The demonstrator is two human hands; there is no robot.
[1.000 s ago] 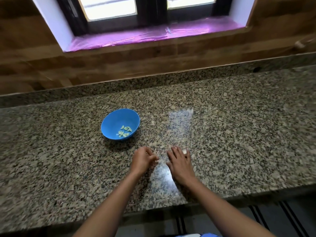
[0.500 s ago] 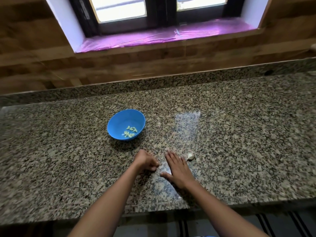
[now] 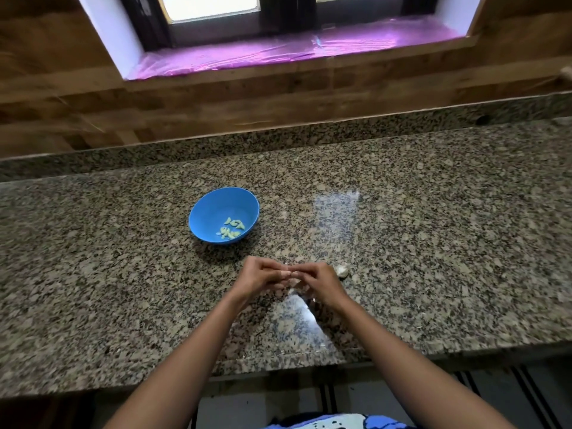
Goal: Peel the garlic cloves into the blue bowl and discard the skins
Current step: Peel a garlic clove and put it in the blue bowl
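Observation:
A blue bowl point(image 3: 198, 218) stands on the granite counter point(image 3: 433, 243) and holds several pale peeled garlic cloves point(image 3: 230, 229). Just in front of the bowl my left hand point(image 3: 258, 278) and my right hand point(image 3: 320, 281) meet fingertip to fingertip, both with curled fingers. Between the fingertips they pinch a small garlic clove point(image 3: 286, 274), mostly hidden by the fingers. A whitish piece of unpeeled garlic point(image 3: 341, 270) lies on the counter right beside my right hand.
The counter's front edge point(image 3: 278, 365) runs just below my forearms. A low granite backsplash and a wooden wall close the far side, under a window sill point(image 3: 278, 54) covered in purple film.
Both hands have lifted off the counter and come together, pinching a clove between the fingertips. My right hand, flat before, has curled and uncovered the garlic piece beside it.

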